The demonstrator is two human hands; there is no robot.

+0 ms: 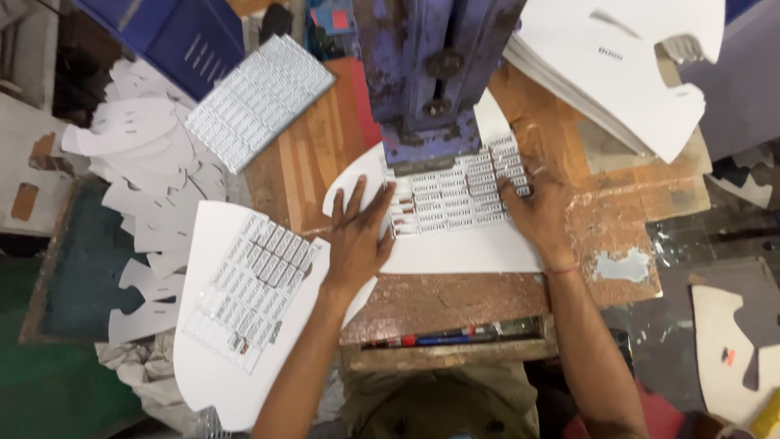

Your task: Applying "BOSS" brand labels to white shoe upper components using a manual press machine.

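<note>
from the head view we count three label sheets: one under the blue press (431, 81), two set aside. our left hand (357, 236) lies flat, fingers spread, on the white card (463, 252); our right hand (536, 211) presses half-curled fingertips on the label sheet (455, 199), gripping nothing.

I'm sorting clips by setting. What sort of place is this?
Probably a small die-cutting or print-finishing workshop: a blue press stands on a worn wooden bench, with stacks of white cut card shapes and sheets of small labels lying around.
</note>
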